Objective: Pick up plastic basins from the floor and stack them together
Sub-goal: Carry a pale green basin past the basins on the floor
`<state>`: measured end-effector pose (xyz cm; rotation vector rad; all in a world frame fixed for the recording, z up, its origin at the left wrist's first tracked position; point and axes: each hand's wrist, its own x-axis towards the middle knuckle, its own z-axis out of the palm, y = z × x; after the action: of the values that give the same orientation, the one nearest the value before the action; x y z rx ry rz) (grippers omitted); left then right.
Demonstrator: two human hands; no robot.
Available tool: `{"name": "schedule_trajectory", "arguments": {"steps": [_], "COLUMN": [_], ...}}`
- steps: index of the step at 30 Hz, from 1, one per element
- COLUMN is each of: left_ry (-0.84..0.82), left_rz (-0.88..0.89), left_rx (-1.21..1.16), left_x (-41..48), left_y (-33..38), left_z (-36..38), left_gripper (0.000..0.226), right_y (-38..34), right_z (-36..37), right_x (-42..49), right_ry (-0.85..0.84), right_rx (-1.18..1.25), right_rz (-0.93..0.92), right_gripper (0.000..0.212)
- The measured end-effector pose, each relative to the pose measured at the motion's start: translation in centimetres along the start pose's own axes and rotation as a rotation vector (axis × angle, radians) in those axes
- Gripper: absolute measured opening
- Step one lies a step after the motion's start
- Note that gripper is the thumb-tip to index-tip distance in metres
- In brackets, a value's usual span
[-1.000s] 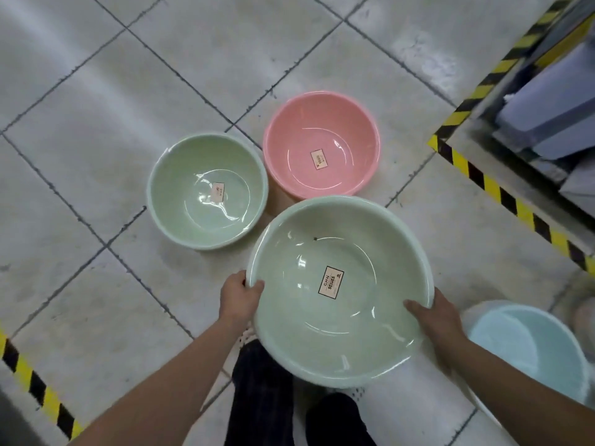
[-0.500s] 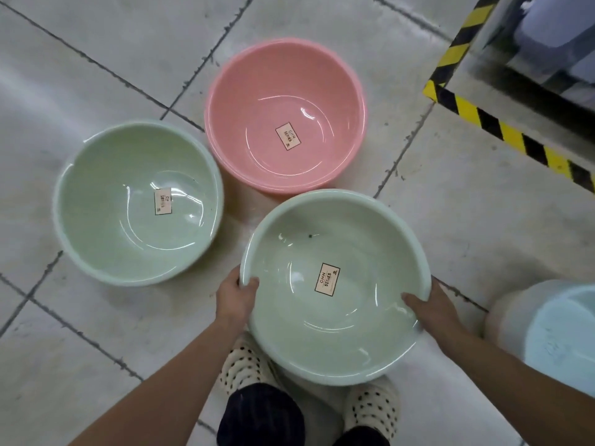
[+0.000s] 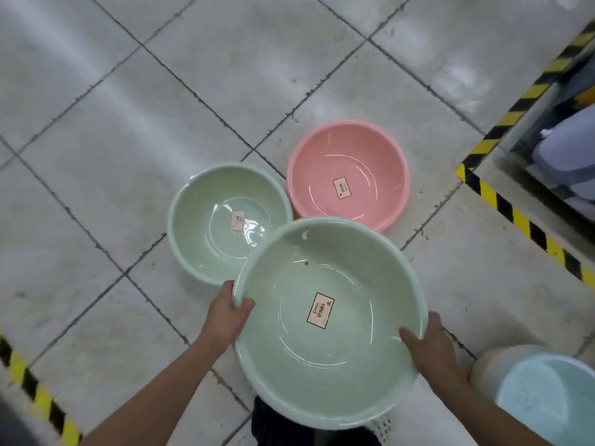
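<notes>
A: Carries the large green basin (image 3: 354, 284) higher and further left than half a second ago; hides with it the near right rim of the small green basin (image 3: 222, 220), clear of it back then.

B: Held how?

A: Gripped on both sides. Left hand (image 3: 225, 313) curled round the left rim, thumb hooked over onto the inner wall. Right hand (image 3: 431, 346) clamped on the right rim the same way, thumb lying inside, other fingers hidden behind the wall.

B: Off the floor?

A: Looks raised, mouth up, over dark trousers (image 3: 289, 426) and a spotted shoe (image 3: 383, 423). Carries a white label (image 3: 320, 310) on its bottom, marked "CHN SERIES".

B: And further out?

A: Just right of the right forearm, a pale blue basin (image 3: 547, 400), cut off by the frame edge. Beyond, the small green basin upright on grey floor tiles (image 3: 225, 75), label inside. Beside it to the right, a pink basin (image 3: 347, 175), rims very close; touching or not, cannot tell. Past those, black-and-yellow tape (image 3: 515, 214), then a blurred shelf of bluish goods (image 3: 566, 149).
</notes>
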<state>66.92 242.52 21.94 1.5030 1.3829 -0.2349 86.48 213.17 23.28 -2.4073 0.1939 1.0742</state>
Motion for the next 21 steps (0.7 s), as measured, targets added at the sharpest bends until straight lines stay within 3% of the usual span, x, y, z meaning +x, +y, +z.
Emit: {"name": "schedule_trajectory", "arguments": {"steps": [6, 11, 16, 21], "left_ry": [0.095, 0.2, 0.247, 0.29], "left_rz": [-0.095, -0.14, -0.174, -0.211], "left_rx": [-0.045, -0.095, -0.043, -0.074], "left_x": [1.3, 4.9, 11.1, 17.2], "left_y": [2.8, 2.4, -0.4, -4.3], "left_z": [-12.4, -17.7, -19.6, -18.9], "left_gripper": [0.023, 0.023, 0.033, 0.026], "right_y": [-14.5, -24.0, -29.2, -30.3], "right_z": [2.4, 6.0, 11.4, 17.6], "right_x": [-3.1, -1.4, 3.4, 9.9], "right_ry": [-0.035, -0.061, -0.08, -0.127], "right_rx": [-0.046, -0.185, -0.228, -0.238], "right_rz": [-0.126, -0.274, -0.331, -0.333], "right_gripper": [0.032, 0.037, 0.029, 0.031]}}
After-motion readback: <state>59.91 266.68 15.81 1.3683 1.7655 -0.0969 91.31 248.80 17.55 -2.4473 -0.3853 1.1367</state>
